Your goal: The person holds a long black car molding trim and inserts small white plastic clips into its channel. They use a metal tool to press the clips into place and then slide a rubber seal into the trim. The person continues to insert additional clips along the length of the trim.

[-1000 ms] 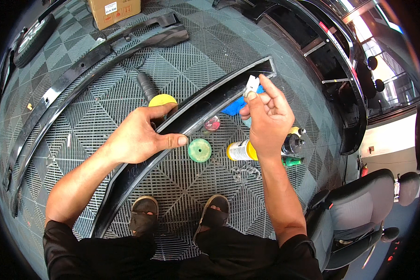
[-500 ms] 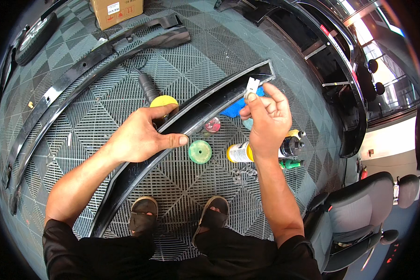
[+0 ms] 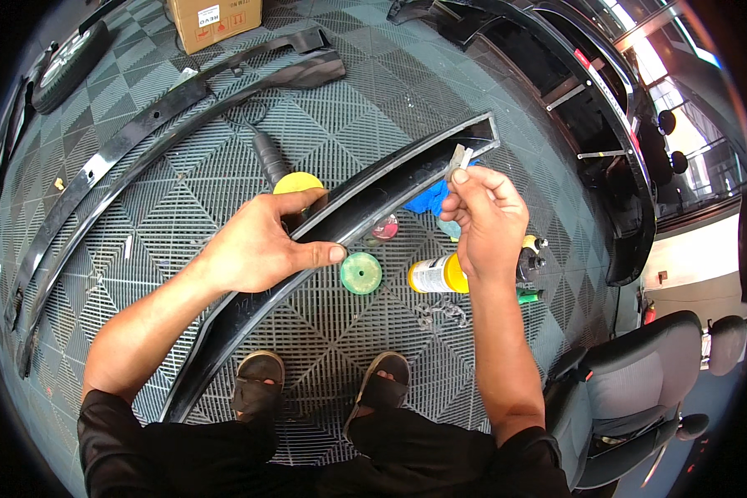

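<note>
My left hand (image 3: 261, 247) is closed round the middle of a long, curved black trim strip (image 3: 372, 184), thumb on the near edge and fingers over the far edge. The strip slants from my lower left up to the far right, its hollow side facing me and a grey line along its rim. Between thumb and fingers, my right hand (image 3: 491, 220) pinches a small pale metal clip (image 3: 460, 158) close to the strip's far end. Whether the clip touches the strip, I cannot tell.
On the tiled floor lie a polisher with a yellow pad (image 3: 297, 182), a green round pad (image 3: 361, 273), a blue cloth (image 3: 427, 199) and a yellow-capped bottle (image 3: 432, 275). More black strips (image 3: 133, 149) curve at left. A carton (image 3: 216, 25), bumpers (image 3: 606, 141) and a seat (image 3: 643, 373) stand around.
The clip has turned in my right fingers and now shows more edge-on. My right hand and the far end of the strip have shifted slightly right in view; my left hand keeps its grip.
</note>
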Demonstrator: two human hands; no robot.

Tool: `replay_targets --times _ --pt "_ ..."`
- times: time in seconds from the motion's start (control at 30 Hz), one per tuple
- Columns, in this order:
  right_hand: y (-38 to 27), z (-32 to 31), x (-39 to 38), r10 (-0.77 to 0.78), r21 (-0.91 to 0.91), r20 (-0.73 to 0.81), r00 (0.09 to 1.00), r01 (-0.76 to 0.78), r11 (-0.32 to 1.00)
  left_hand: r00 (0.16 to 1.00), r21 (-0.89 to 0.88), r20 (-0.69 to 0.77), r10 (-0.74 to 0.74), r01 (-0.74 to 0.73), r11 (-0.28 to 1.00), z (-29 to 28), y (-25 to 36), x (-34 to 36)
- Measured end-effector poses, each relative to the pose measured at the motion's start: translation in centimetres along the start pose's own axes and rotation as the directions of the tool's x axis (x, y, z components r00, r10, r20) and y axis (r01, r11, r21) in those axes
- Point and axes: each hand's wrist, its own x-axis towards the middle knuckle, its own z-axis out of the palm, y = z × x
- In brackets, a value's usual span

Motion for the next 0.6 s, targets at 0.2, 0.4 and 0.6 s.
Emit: replay_targets --times 0.2,0.4,0.6 --pt "0.0 0.1 -0.2 -0.058 -0.029 -0.021 0.998 0.057 0.998 1.0 0.019 0.003 -0.007 0.007 1.0 0.1 0.1 0.0" --pt "1.0 0.3 -0.3 -0.069 0.076 -0.015 0.997 0.07 0.995 1.0 0.034 -0.005 0.02 -0.02 0.999 0.2 -0.2 0.1" --pt "1.3 0.5 -0.8 -0.119 0.111 -0.015 0.993 0.12 0.987 0.999 0.03 -0.004 0.033 -0.032 0.999 0.3 -0.3 -0.2"
